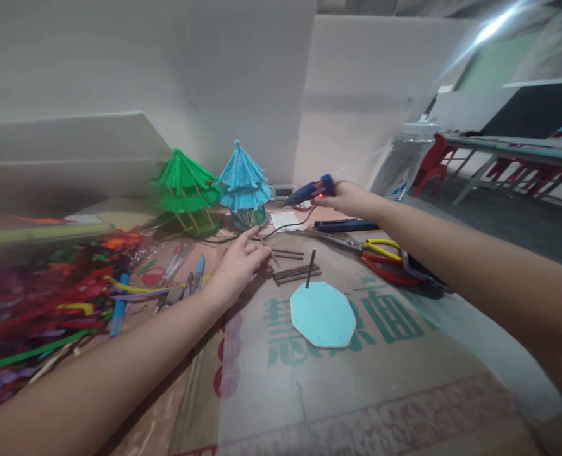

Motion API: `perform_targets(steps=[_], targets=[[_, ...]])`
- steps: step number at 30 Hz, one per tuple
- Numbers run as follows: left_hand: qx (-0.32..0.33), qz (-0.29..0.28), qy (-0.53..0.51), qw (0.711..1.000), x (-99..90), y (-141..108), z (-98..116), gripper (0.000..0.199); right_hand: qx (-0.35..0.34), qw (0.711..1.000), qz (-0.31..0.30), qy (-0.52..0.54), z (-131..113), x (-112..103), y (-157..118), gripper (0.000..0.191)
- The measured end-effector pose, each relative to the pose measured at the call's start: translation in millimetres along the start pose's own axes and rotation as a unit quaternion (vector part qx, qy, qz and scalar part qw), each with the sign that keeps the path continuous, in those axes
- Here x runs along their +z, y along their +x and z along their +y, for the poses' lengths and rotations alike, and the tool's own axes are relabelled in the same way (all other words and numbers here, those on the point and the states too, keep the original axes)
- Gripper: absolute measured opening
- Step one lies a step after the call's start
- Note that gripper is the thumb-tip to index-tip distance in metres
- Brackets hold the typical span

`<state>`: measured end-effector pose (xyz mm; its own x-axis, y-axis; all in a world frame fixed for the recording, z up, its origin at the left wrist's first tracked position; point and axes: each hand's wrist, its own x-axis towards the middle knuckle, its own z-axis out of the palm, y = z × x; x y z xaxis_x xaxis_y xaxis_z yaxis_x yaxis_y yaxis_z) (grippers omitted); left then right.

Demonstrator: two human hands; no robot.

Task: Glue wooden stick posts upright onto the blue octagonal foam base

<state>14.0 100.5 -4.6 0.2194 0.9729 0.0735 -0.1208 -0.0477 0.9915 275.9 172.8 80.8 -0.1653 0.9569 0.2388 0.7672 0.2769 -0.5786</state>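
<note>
My right hand (345, 197) is wrapped around a blue hot glue gun (312, 189), whose nozzle points left and whose small red light glows. In my left hand (243, 263), the thumb and fingers close on a thin stick (274, 258), with the index finger stretched forward. Several brown sticks (296, 273) lie in a row just right of those fingers. Closer to me is a light blue eight-sided board (323, 315) with one brown stick (311, 267) standing upright at its far edge.
Green (183, 183) and blue (243, 180) tiered-roof models stand at the back. Colourful pipe cleaners and scraps (62, 285) heap up on the left. Scissors (380, 250) lie under my right forearm, near a clear bottle (409, 158). Printed cardboard (357, 392) covers the work surface.
</note>
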Motion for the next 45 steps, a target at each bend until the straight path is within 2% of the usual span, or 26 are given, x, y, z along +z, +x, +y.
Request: perform_targets(steps=[4, 9, 12, 16, 19, 22, 24, 26, 28, 30, 33, 37, 39, 42, 44, 45], targets=[[0.009, -0.012, 0.007, 1.0, -2.2, 1, -3, 0.093, 0.039, 0.999, 0.002, -0.007, 21, 18, 26, 0.028], [0.006, -0.01, 0.005, 1.0, -0.6, -1, 0, 0.093, 0.055, 0.998, -0.01, -0.021, 36, 36, 30, 0.032], [0.022, -0.01, 0.021, 0.999, 0.6, -2, 2, 0.092, 0.054, 0.998, -0.018, -0.036, 35, 35, 31, 0.032], [0.061, -0.018, 0.056, 0.996, 0.6, -3, 1, 0.082, 0.052, 0.996, -0.023, -0.073, 29, 22, 28, 0.032], [0.124, -0.013, 0.082, 0.989, 1.3, -6, 5, 0.073, 0.049, 0.993, -0.014, -0.109, 24, 4, 13, 0.036], [0.202, -0.006, 0.107, 0.973, 6.3, -18, 17, 0.067, 0.037, 0.989, 0.012, -0.14, 19, -19, -15, 0.041], [0.244, -0.033, 0.132, 0.96, 12.2, -30, 28, 0.067, 0.022, 0.987, 0.042, -0.151, 11, -35, -40, 0.04], [0.267, -0.073, 0.152, 0.949, 19.1, -43, 39, 0.075, -0.006, 0.988, 0.104, -0.114, -3, -47, -65, 0.033], [0.261, -0.104, 0.149, 0.948, 25.9, -54, 45, 0.084, -0.034, 0.996, 0.082, -0.005, -23, -51, -90, 0.029], [0.233, -0.127, 0.134, 0.955, 31.4, -62, 47, 0.089, -0.051, 0.994, 0.008, 0.093, -44, -45, -111, 0.029], [0.196, -0.143, 0.114, 0.963, 35.7, -68, 44, 0.091, -0.097, 0.979, -0.094, 0.151, -69, -22, -133, 0.021], [0.186, -0.154, 0.12, 0.963, 36.8, -70, 35, 0.088, -0.115, 0.948, -0.165, 0.247, -79, 11, -148, 0.015], [0.192, -0.165, 0.13, 0.959, 36.9, -70, 33, 0.086, -0.118, 0.943, -0.159, 0.269, -80, 21, -154, 0.015], [0.216, -0.162, 0.156, 0.95, 35.4, -72, 34, 0.076, -0.139, 0.947, -0.105, 0.27, -79, 24, -159, 0.018], [0.259, -0.117, 0.21, 0.935, 32.5, -74, 36, 0.05, -0.16, 0.945, -0.057, 0.278, -74, 21, -157, 0.022], [0.29, -0.099, 0.256, 0.917, 30.7, -75, 36, 0.034, -0.171, 0.944, -0.028, 0.282, -70, 19, -155, 0.025]])
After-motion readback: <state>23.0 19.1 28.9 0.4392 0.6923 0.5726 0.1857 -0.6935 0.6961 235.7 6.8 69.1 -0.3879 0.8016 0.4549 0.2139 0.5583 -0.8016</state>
